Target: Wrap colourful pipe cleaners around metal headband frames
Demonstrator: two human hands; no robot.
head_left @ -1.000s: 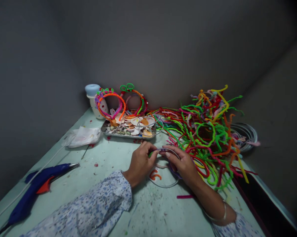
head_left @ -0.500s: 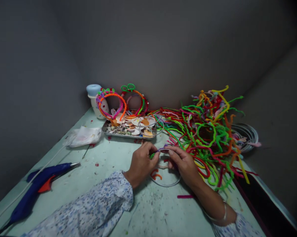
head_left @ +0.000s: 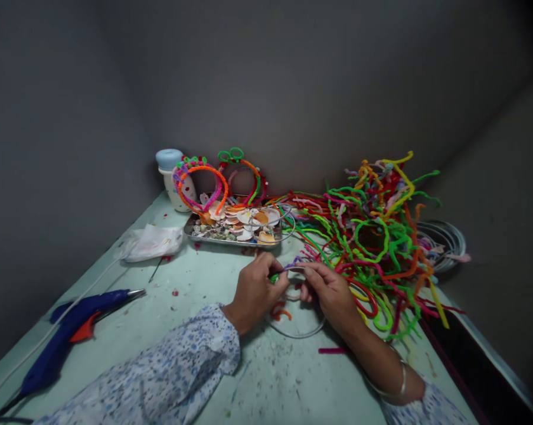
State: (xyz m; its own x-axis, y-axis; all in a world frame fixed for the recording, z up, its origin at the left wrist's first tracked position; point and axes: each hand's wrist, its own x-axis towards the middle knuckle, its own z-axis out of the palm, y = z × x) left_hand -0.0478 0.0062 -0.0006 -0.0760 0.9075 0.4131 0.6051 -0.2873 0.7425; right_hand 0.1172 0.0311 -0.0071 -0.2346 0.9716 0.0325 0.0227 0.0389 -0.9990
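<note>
Left hand (head_left: 256, 289) and right hand (head_left: 330, 293) both pinch a thin grey wire hoop (head_left: 298, 332); its purple fuzzy-wrapped top (head_left: 293, 265) spans crosswise between them.

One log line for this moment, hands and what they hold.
left hand: pinching pipe cleaner | right hand: pinching same pipe cleaner | wire hoop: beneath hands | glue gun: untouched, far left

Fuzzy pipe cleaners (head_left: 372, 236), shiny metal tray (head_left: 231, 239), glossy plastic glue gun (head_left: 66, 333), matt speckled table (head_left: 195, 277)

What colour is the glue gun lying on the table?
The glue gun is dark blue with an orange-red trigger and a silver tip, seen in the head view.
</note>
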